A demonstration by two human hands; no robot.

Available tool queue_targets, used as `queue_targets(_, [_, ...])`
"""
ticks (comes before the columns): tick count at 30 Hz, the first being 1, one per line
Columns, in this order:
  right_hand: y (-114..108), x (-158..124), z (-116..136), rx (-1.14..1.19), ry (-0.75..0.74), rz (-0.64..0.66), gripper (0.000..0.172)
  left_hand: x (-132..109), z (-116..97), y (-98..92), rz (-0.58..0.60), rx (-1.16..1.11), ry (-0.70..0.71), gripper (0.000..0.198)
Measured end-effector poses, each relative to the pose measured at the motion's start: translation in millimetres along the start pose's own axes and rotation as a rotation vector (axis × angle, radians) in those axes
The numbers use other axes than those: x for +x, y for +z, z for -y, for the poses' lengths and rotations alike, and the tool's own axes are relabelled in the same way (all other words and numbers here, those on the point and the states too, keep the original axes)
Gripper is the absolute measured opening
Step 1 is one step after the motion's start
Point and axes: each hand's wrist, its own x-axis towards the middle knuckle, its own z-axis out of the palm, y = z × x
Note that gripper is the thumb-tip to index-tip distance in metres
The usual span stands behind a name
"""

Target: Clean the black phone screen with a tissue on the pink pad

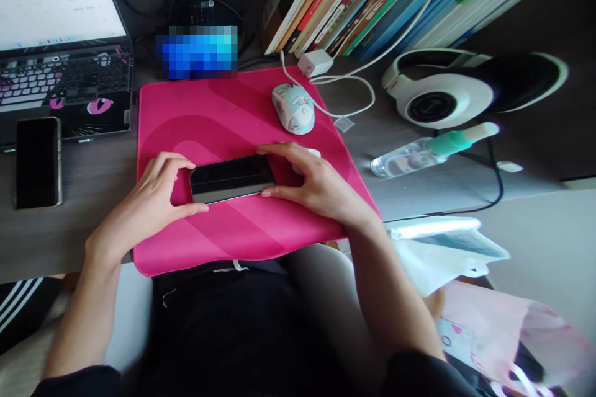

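Observation:
A black smartphone (233, 178) lies sideways, screen up, on or just above the pink desk mat (209, 102). My left hand (156, 195) grips its left end, index finger at the far corner and thumb at the near one. At the other end, my right hand (311, 180) holds the phone the same way between fingers and thumb. Part of a small white object shows behind my right hand; I cannot make out what it is. A light blue patterned mouse (294, 109) sits on the mat beyond the phone.
An open laptop (65, 93) and a second phone (38, 162) are on the left. Books (344, 0), a white charger (315, 63) with its cable, headphones (433, 90) and a spray bottle (410, 155) are at the back and right. Bags (447, 251) are beside the desk.

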Motion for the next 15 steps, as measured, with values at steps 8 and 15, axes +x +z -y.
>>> queue_targets(8, [-1.1,0.9,-1.1,0.01,-0.011,-0.005,0.067,-0.2,-0.6,0.8,-0.015,0.062,0.037,0.062])
queue_targets(15, [-2.3,0.5,-0.8,0.012,-0.01,-0.002,0.065,-0.1,-2.9,-0.4,-0.006,0.066,0.029,0.058])
